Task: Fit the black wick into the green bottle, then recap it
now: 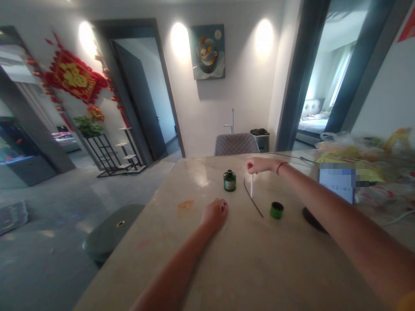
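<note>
My right hand [255,165] is closed on the top of a thin white stick [252,186], which points down toward the table. Just below it a slim black rod [253,199] lies at a slant. A small dark green glass bottle [230,181] with a pale label and an open neck stands upright to the left. My left hand [215,211] rests on the table nearer to me, its fingers curled in, with nothing showing in them. Right of the rod sits a short green cap [276,211], its dark hollow facing up.
The pale table [246,268] bears an orange smear [185,207]. On the right are a lit screen [335,181], a dark oval object [313,220] partly under my forearm, and a heap of plastic bags [366,151]. A grey chair [236,144] stands behind, a green stool [112,229] at left.
</note>
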Available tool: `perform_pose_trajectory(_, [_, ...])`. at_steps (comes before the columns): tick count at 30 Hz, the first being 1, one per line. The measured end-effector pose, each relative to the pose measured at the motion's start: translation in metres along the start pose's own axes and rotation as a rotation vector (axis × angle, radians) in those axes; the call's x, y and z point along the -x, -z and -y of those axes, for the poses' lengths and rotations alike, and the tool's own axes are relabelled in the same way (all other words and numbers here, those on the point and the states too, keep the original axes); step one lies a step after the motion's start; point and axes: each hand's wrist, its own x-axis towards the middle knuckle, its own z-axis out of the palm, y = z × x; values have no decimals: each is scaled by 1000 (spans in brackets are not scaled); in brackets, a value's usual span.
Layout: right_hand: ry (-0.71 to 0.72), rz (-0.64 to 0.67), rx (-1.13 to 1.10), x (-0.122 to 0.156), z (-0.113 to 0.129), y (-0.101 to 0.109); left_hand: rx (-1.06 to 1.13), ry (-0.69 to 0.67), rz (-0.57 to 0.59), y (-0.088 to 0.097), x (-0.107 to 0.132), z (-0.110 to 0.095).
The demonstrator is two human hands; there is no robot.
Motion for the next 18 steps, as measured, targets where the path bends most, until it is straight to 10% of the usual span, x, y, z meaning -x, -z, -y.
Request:
perform_pose_trajectory(11, [-155, -53, 262, -2, -25, -42, -9, -15, -11, -3, -2, 3])
perform_pose_trajectory(18, [-467, 406, 274, 23, -20, -47, -7, -17, -23, -3, -2, 2])
